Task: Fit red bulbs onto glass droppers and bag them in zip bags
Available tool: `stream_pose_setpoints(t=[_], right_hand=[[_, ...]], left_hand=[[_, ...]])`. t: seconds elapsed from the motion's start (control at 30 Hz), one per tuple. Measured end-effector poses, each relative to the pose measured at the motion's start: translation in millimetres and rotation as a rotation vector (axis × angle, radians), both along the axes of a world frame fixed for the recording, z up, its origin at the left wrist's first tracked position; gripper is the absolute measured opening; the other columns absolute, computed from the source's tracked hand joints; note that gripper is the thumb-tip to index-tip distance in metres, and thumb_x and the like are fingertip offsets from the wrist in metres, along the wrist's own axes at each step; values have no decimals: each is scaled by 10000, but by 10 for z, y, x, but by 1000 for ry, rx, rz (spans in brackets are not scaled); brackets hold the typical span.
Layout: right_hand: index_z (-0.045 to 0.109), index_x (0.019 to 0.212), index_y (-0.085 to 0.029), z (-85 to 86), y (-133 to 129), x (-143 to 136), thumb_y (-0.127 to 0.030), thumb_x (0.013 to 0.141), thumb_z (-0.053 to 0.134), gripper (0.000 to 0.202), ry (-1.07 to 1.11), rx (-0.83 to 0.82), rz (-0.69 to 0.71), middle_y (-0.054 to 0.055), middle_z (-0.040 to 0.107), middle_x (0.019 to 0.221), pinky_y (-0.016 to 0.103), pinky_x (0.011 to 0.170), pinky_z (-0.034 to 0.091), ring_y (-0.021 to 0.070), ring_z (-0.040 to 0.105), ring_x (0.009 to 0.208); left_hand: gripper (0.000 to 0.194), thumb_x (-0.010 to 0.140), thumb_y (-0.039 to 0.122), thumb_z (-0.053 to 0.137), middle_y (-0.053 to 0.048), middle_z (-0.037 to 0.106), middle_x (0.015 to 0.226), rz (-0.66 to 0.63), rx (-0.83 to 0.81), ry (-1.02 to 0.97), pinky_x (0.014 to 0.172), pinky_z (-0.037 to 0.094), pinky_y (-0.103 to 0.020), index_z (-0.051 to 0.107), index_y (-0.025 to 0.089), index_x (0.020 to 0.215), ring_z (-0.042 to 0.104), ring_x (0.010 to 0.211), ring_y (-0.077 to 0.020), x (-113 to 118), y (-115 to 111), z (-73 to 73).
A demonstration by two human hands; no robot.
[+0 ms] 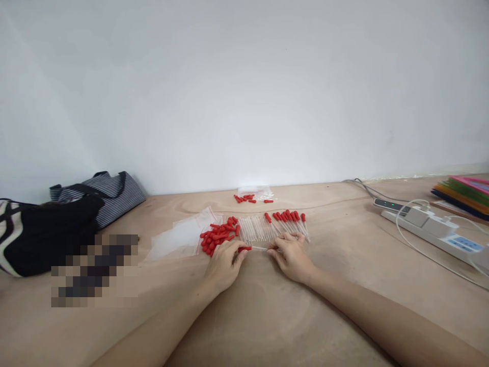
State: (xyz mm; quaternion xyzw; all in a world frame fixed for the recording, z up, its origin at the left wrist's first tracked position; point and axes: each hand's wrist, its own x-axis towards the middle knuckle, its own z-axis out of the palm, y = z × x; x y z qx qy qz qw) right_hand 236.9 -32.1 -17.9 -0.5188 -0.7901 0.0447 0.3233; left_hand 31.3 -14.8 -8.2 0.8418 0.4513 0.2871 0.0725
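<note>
Left hand [225, 262] pinching red bulb [245, 248], right hand [290, 257] pinching thin clear tube [260, 248], bulb and tube in line, tube row [252, 229] just behind on wooden surface [263, 321], loose bulbs [214, 238] heaped beside left hand

A wooden tabletop [260, 321] and power strip [460, 244] suggest an indoor workspace.

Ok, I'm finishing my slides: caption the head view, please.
Left hand holding a red bulb, right hand a thin tube, near piled bulbs and laid-out tubes.
</note>
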Motion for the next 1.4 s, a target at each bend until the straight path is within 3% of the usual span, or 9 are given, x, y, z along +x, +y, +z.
stream_pose_setpoints(t=[0.27, 0.57, 1.0, 1.4], right_hand=[[614, 915, -257, 1, -13, 11, -197, 814, 461, 192, -29, 60, 116, 20, 634, 766, 352, 789, 194, 157, 485, 788], [625, 810, -224, 48, -56, -40, -265, 834, 439, 192, 39, 72, 96, 8, 597, 683, 329, 772, 205, 141, 478, 728], [620, 767, -202, 72, -73, -29, -250, 840, 412, 226, 12, 59, 160, 8, 583, 646, 339, 757, 202, 141, 450, 702], [575, 660, -188, 84, -69, -93, -255, 844, 392, 269, 53, -108, 182, -24, 543, 543, 344, 768, 204, 127, 436, 654]], left_hand=[[210, 863, 227, 384, -16, 625, 843, -74, -15, 6, 750, 338, -342, 586, 218, 917, 532, 828, -177, 12, -4, 2], [182, 838, 279, 432, 8, 629, 775, -5, 20, -41, 764, 288, -351, 600, 216, 809, 534, 776, -165, 93, -41, 19], [158, 823, 270, 471, 15, 643, 727, -62, 138, -8, 803, 263, -349, 604, 210, 761, 546, 733, -146, 116, -111, 56], [159, 813, 285, 489, 23, 630, 698, -130, 162, -27, 831, 252, -352, 586, 205, 715, 536, 719, -139, 118, -135, 56]])
